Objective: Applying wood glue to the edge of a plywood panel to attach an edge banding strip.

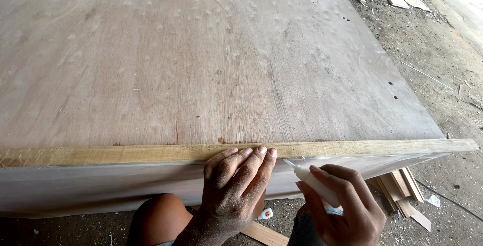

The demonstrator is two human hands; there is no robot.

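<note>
Where the hands meet the work: both sit at the near edge of a large board, seen from the head camera.

Wooden strip (151, 153): a pale yellowish length of trim that runs along the top of the board's near edge, left to right across the view, its right end reaching just past the board's corner.

Left hand (234, 188): laid flat against the front face of the board, fingers close together and extended, fingertips (260, 150) pressing on the wooden strip; it grips nothing (dust shows on the skin).

Right hand (344, 203): wrapped around a white glue tube (314, 185), thumb and fingers closed on its body.

White glue tube: tilted, its nozzle pointing up and left at the lower line of the wooden strip, just beside the left hand's little finger; whether the tip touches the wood cannot be told.

Plywood board (211, 64): broad reddish-brown sheet with a faintly blistered surface, filling most of the view; its front face drops below the strip.

Knee (156, 216): bare, under the board's edge, left of the left hand.

Offcuts (400, 188): a stack of thin wood strips on the floor under the right corner.

Floor (437, 59): grey, gritty, strewn with chips and scraps.
</note>
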